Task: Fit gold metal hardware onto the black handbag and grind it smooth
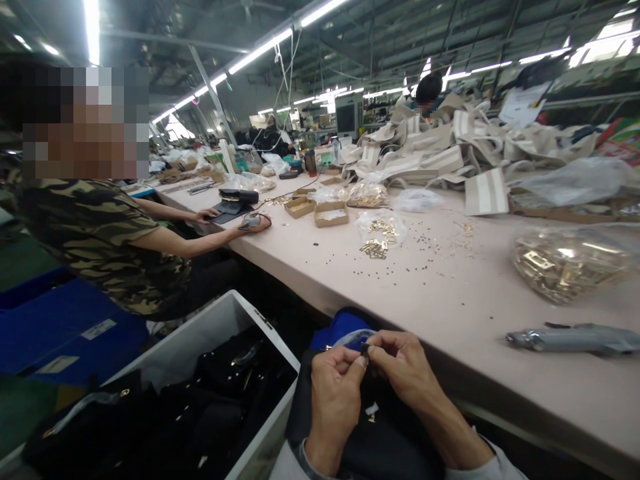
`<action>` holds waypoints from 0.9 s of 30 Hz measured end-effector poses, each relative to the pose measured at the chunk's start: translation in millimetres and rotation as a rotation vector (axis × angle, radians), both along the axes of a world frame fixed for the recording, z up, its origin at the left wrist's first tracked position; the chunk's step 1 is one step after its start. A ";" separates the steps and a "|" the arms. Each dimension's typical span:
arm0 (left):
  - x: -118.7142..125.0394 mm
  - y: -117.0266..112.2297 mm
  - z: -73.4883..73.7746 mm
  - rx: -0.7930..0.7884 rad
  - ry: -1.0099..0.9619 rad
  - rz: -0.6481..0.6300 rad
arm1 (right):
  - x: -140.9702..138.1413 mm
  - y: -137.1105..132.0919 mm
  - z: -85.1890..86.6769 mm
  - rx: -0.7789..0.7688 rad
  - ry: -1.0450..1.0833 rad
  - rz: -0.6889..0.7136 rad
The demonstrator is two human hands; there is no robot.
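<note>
My left hand [336, 390] and my right hand [404, 367] meet above my lap, fingertips close together. Both are closed in a pinch on a small dark piece [365, 348], too little of which shows to tell its kind. Beneath them a black bag-like item [385, 440] lies across my lap, with a small gold fitting [371, 419] and a white scrap on it. Blue material [343, 325] and some clear plastic film show just behind my fingers.
A grey power screwdriver [570, 339] lies on the table [450, 333] at right, near a bag of gold hardware [565, 263]. Loose gold pieces [377, 248] and tiny dark parts lie mid-table. A white crate [265, 327] holds black items at left. A co-worker [100, 247] sits beyond it.
</note>
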State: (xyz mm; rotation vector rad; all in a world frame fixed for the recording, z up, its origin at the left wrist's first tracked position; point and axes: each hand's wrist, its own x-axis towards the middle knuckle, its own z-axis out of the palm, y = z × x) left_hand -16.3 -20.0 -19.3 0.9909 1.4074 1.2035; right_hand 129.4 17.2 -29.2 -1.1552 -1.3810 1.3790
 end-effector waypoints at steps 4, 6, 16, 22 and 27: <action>3.0 -0.4 4.3 0.029 0.120 0.021 | -3.3 0.8 -3.7 -0.011 -0.046 -0.003; 4.3 -0.1 6.9 0.021 0.134 0.035 | -4.0 0.9 -6.5 -0.017 -0.052 -0.029; 3.7 -0.3 3.5 0.045 0.171 0.031 | -0.8 -1.6 -9.7 0.025 -0.016 0.013; 6.3 -2.2 6.2 0.066 0.195 0.064 | 0.4 -5.1 -13.8 0.048 -0.006 0.000; 7.1 -1.0 8.2 0.077 0.185 0.071 | -3.0 -7.7 -9.1 0.047 -0.044 -0.035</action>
